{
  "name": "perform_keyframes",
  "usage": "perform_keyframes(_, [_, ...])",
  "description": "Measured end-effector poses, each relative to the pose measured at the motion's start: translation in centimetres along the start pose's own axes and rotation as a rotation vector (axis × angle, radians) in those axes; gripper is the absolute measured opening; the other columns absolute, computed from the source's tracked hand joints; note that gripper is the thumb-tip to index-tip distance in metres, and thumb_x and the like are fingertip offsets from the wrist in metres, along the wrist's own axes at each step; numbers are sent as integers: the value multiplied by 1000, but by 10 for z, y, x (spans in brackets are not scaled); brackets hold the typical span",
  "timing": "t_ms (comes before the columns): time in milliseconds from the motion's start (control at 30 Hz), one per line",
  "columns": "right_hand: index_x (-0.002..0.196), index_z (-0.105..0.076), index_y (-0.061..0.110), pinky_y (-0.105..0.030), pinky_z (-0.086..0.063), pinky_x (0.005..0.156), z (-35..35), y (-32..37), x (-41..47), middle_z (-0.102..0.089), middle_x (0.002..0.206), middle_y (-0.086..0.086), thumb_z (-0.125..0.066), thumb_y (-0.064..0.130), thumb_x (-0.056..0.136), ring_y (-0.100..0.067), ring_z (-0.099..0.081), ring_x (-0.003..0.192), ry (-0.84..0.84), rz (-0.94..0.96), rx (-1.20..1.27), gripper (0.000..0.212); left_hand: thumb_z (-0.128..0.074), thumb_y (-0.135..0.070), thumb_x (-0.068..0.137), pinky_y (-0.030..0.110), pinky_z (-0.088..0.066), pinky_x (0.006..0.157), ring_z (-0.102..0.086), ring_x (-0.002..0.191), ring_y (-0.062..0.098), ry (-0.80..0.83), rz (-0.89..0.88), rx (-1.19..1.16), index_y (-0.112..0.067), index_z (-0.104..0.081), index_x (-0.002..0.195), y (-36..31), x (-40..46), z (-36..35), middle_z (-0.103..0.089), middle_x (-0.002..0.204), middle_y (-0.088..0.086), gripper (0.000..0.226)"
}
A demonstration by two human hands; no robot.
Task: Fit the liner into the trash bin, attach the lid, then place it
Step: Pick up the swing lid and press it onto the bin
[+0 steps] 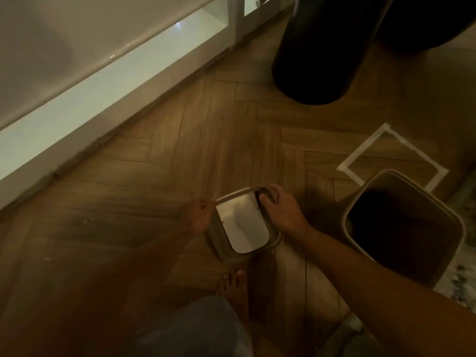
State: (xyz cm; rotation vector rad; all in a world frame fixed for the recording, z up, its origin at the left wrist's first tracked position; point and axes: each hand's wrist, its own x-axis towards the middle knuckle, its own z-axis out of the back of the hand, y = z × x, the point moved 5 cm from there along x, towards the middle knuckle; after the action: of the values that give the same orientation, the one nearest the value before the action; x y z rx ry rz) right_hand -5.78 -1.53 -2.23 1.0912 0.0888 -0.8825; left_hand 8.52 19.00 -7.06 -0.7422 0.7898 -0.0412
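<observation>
The beige bin lid (243, 225) with its white swing flap is held above the wooden floor, low in the middle of the head view. My left hand (199, 215) grips its left rim. My right hand (282, 208) holds the far right edge, fingers hooked into the dark gap beside the flap. The beige trash bin (438, 264) stands open to the right of the lid, its inside dark. I cannot tell whether a liner is in it.
A white tape square (358, 153) marks the floor just beyond the bin. A tall black cylinder (322, 52) stands at the back. White cabinets (103, 81) run along the left. My bare foot (233, 284) is below the lid. A patterned rug edge (463, 274) lies at right.
</observation>
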Motion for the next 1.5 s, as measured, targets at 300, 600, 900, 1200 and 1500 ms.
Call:
perform_keyframes(300, [137,-56,16,-28,-44,83,-33,-35,23,-60,118,3,-59,33,101,-22,-61,116,18,-144,98,39,-40,-36,107,24,-40,82,-62,114,27,113,-147,134,-11,-64,132,8,11,-14,-69,122,11,43])
perform_keyframes(600, [143,-52,20,-37,-51,95,-1,6,11,-64,133,-5,-59,39,100,-26,-61,121,27,-88,78,47,-56,-32,101,22,-48,81,-68,100,25,-35,-267,74,-13,-73,119,-33,3,20,-75,102,4,31])
perform_keyframes(900, [151,-43,29,-35,-49,88,100,86,-37,-61,137,-1,-61,41,98,-24,-60,119,-66,77,-90,57,-68,-32,94,18,-44,62,-63,71,11,-148,-522,-68,-16,-79,99,-166,-69,65,-73,80,3,21])
perform_keyframes(1200, [144,-53,30,-37,-33,115,171,138,-156,-40,159,8,-60,46,98,-11,-34,145,-128,381,-209,49,-69,-28,92,38,-63,67,-73,84,22,-120,-574,-332,-18,-77,107,-263,-163,79,-75,94,3,19])
perform_keyframes(1500, [136,-58,31,-25,-53,88,201,124,-211,-66,126,10,-63,51,95,-2,-60,109,-186,441,-220,46,-70,-22,90,26,-55,56,-71,60,12,127,-444,-438,-18,-74,94,-303,-200,3,-74,82,1,7])
